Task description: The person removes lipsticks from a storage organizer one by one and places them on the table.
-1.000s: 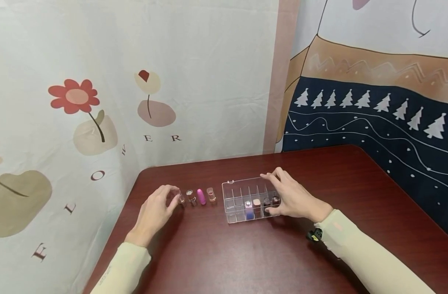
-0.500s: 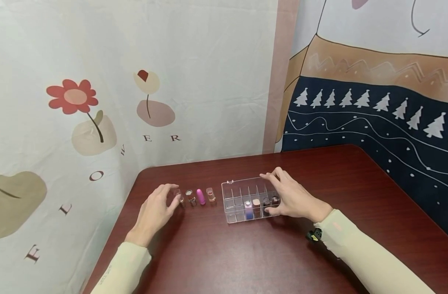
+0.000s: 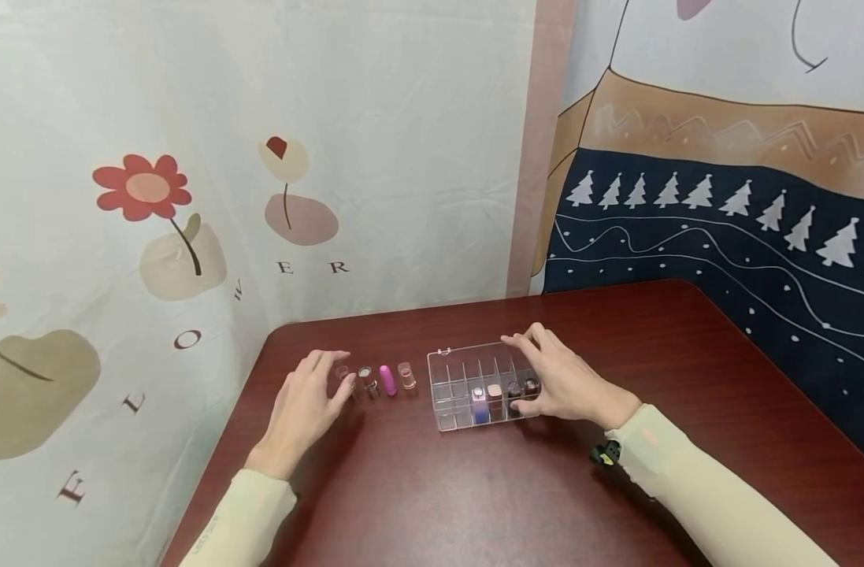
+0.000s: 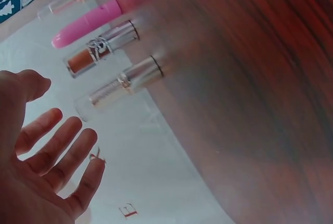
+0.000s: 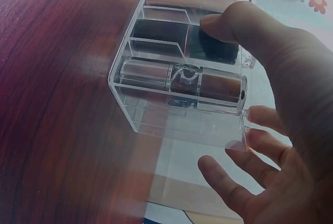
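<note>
Dark red table [image 3: 488, 504], patterned cloth behind. Four lipsticks stand in a row left of the clear organizer box [image 3: 467, 376]: clear-capped lipstick [image 3: 343, 376], silver one [image 3: 367, 379], pink lipstick [image 3: 388, 379], peach one [image 3: 406, 376]. Four more stand in the box's near compartments. Left hand [image 3: 305, 409] beside the clear-capped lipstick, fingers spread and relaxed, holding nothing; contact possibly nil, wrist view blurred. Right hand [image 3: 555, 378] grips the box's right end, thumb on the near wall, fingers over the far rim.
</note>
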{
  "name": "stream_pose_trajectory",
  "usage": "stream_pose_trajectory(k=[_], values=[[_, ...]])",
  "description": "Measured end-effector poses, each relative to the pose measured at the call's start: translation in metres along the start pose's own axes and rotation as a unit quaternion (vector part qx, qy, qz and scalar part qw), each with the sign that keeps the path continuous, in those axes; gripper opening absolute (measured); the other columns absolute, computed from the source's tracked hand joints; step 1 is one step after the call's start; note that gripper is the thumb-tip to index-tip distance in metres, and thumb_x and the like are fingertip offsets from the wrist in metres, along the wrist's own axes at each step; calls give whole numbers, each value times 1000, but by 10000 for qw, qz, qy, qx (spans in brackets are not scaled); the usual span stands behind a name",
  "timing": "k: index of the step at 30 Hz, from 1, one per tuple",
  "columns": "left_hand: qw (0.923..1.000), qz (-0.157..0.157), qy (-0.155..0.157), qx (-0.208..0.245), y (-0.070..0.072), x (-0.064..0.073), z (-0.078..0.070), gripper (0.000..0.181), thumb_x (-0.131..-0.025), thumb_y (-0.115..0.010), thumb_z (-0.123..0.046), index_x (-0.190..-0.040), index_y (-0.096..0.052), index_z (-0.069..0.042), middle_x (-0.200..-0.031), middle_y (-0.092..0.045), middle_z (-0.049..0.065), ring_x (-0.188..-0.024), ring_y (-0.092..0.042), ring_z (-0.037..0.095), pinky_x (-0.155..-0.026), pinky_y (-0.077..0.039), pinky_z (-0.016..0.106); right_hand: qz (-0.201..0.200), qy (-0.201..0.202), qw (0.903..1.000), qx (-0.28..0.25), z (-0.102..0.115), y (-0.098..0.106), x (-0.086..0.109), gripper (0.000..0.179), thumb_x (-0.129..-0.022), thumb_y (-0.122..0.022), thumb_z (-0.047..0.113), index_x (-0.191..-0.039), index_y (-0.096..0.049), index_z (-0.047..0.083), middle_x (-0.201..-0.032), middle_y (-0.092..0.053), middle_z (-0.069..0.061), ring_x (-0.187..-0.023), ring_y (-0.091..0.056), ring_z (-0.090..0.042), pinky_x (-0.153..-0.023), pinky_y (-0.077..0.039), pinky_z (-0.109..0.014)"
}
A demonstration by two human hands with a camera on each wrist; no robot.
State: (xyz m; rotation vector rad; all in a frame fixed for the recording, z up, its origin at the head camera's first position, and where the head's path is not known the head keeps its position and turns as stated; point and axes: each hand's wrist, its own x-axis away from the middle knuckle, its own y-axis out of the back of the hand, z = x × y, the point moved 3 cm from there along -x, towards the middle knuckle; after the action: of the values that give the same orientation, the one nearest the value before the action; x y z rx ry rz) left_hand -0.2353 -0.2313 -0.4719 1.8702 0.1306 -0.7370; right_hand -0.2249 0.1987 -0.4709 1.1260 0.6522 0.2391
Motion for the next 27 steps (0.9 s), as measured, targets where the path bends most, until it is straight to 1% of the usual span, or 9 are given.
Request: stream_pose_trajectory(k=[5,9,13,20,27], values=[[9994,-207,-262,-39,3,-3,-11,38,-102,-88,-16,-137,-78,-7,-122,-78,13,-98,-69,31,-89,-60,60,7,-5,10000,-4,1,1,0,109,-75,-111,32,-166,-57,10,-124,-57,-10,-107,-51,-17,-80,-55,-32],[9987,-305,-406,-37,5,-5,-20,39,-102,-89,-19,-138,-78,-8,-119,-76,12,-93,-67,27,-87,-60,58,2,-2,10000,-10,1,1,0,109,-75,-112,32,-166,-57,10,-125,-57,-11,-107,-51,-17,-79,-54,-32],[9979,-384,-521,-6,5,-4,-29,38,-102,-89,-19,-137,-79,-8,-116,-75,10,-90,-65,24,-86,-59,55,12,-18,10000,-21,1,1,0,109,-74,-112,31,-166,-58,10,-125,-58,-12,-107,-51,-17,-79,-55,-31],[9967,-399,-698,113,3,-3,-43,42,-98,-92,-19,-137,-79,-10,-120,-77,8,-90,-67,21,-86,-57,52,60,-73,10000,-22,1,1,1,108,-75,-111,32,-167,-57,10,-126,-58,-11,-108,-52,-17,-78,-54,-30],[9943,-396,-964,220,0,-2,-62,48,-94,-97,-25,-136,-79,-10,-125,-78,10,-101,-74,27,-86,-59,52,29,-44,10000,-17,2,1,1,108,-75,-112,31,-166,-58,9,-126,-58,-11,-108,-52,-18,-78,-55,-31]])
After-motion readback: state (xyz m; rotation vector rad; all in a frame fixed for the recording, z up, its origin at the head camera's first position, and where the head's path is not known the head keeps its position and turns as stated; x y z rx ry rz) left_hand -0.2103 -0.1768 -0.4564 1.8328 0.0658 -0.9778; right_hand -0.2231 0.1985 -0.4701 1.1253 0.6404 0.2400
